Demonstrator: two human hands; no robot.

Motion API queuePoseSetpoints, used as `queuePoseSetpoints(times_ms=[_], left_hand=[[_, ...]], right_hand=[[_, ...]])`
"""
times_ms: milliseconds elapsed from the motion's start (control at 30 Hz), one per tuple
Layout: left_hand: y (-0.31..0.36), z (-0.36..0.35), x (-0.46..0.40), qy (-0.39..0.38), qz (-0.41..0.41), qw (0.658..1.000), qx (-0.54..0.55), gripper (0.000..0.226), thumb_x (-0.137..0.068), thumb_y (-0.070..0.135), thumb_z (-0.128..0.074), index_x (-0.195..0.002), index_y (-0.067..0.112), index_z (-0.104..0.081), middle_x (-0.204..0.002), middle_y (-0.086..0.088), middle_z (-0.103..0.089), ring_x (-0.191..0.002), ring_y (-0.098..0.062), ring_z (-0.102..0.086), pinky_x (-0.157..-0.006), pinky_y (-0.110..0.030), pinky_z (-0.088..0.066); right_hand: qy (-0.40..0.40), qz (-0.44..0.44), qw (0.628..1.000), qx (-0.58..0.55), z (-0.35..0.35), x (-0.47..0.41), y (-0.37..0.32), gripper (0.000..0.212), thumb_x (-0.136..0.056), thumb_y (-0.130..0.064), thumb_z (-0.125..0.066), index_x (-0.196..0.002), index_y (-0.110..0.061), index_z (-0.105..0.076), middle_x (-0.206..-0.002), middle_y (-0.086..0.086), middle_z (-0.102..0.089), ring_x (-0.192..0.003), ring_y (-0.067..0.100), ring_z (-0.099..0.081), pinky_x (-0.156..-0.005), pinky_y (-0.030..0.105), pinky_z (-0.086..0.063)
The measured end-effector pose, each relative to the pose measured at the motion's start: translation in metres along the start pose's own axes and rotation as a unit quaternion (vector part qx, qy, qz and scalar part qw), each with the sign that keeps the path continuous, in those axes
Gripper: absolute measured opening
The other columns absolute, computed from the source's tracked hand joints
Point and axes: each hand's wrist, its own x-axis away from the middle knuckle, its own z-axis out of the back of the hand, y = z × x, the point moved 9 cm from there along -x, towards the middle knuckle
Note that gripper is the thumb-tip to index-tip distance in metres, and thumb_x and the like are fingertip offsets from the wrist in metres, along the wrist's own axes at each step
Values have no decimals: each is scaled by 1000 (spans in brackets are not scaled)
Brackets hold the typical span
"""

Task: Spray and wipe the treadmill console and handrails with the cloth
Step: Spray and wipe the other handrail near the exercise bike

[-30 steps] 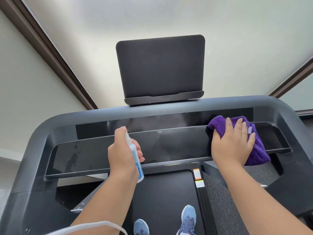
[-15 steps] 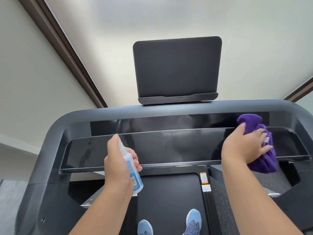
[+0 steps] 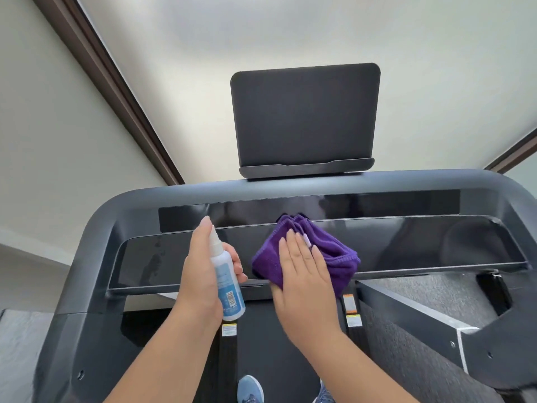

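Observation:
The treadmill's glossy black console panel [image 3: 406,245] runs across the middle of the view, framed by the grey curved handrail [image 3: 122,210]. My right hand [image 3: 305,274] lies flat on a folded purple cloth [image 3: 334,251], pressing it against the centre of the panel. Just to its left, my left hand [image 3: 200,271] grips a small white and blue spray bottle [image 3: 226,280], held upright with the forefinger on the nozzle. The bottle points at the panel's left half, where streaks and reflections show.
A dark tablet holder [image 3: 305,117] rises above the console at the back. Below lie the black running belt [image 3: 276,344], a grey side rail [image 3: 421,315] on the right, and my blue shoes [image 3: 250,388]. Cream walls with a brown trim [image 3: 110,91] surround the machine.
My right hand has slid the purple cloth leftward from the panel's right end to its centre. The left hand keeps the spray bottle in about the same spot. The view has shifted left.

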Motion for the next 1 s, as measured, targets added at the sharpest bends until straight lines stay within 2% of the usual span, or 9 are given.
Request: queuePoseSetpoints(times_ms=[100, 233, 367, 433, 500, 633, 700, 867, 1000], left_hand=[[3, 3, 0, 2, 3, 1000, 7, 67, -94, 66, -53, -57, 10, -54, -59, -10, -53, -53, -22, -52, -66, -37, -53], [2, 15, 0, 11, 8, 1000, 20, 67, -90, 69, -57, -55, 12, -55, -58, -9, -54, -53, -21, -53, -70, -39, -53], [1, 35, 2, 37, 18, 998, 42, 68, -89, 71, -59, -54, 12, -55, -58, -9, -54, -52, -21, -53, -69, -38, -53], [0, 46, 4, 49, 23, 998, 44, 69, -91, 70, -57, -55, 12, -56, -58, -10, -55, -52, -21, -55, -69, -37, -54], [1, 54, 5, 53, 21, 997, 44, 69, -92, 69, -55, -54, 12, -57, -59, -10, -56, -51, -21, -56, -68, -37, -56], [-1, 71, 6, 84, 3, 995, 44, 69, -93, 70, -53, -55, 12, -56, -58, -9, -56, -51, -22, -56, -67, -37, -56], [-3, 80, 7, 100, -3, 994, 36, 71, -92, 73, -52, -56, 12, -58, -60, -10, -58, -53, -22, -59, -74, -42, -56], [-1, 79, 7, 93, -2, 995, 38, 80, -84, 85, -47, -60, 11, -59, -60, -10, -59, -53, -21, -59, -68, -38, -56], [0, 65, 4, 62, 11, 997, 37, 78, -76, 87, -53, -57, 11, -54, -56, -8, -52, -47, -19, -52, -56, -32, -52]], right_hand=[[6, -25, 1000, -5, 10, 18, 43, 70, -93, -37, -41, -156, -9, -47, -167, 7, -39, -157, 23, -31, -127, 43, -17], [37, -178, 982, -43, 32, 3, 118, 65, -100, -38, -38, -157, -9, -45, -168, 11, -37, -158, 28, -27, -130, 47, -14], [114, -435, 877, -167, 49, -36, 158, 62, -110, -41, -35, -162, -7, -33, -171, 12, -29, -161, 32, -16, -132, 47, -6], [138, -499, 824, -232, 49, -62, 143, 62, -112, -39, -35, -164, -7, -28, -174, 11, -20, -162, 30, -9, -132, 45, -1], [160, -460, 837, -250, 47, -94, 104, 60, -110, -33, -41, -164, -7, -29, -175, 10, -15, -163, 29, -6, -130, 44, -1], [87, -192, 959, -188, 18, -120, -29, 66, -106, -32, -48, -165, -10, -27, -176, 6, -14, -163, 25, -7, -129, 42, 3], [39, -86, 988, -124, -2, -98, -77, 67, -104, -36, -39, -165, -11, -26, -175, 7, -17, -162, 24, -14, -129, 40, 0], [-46, 40, 997, -45, -19, -28, -81, 72, -93, -42, -37, -158, -11, -44, -167, 6, -40, -154, 21, -39, -127, 41, -14], [-48, 5, 998, -35, -7, 10, -26, 73, -91, -40, -42, -160, -16, -42, -169, -1, -35, -156, 16, -31, -128, 39, -12]])
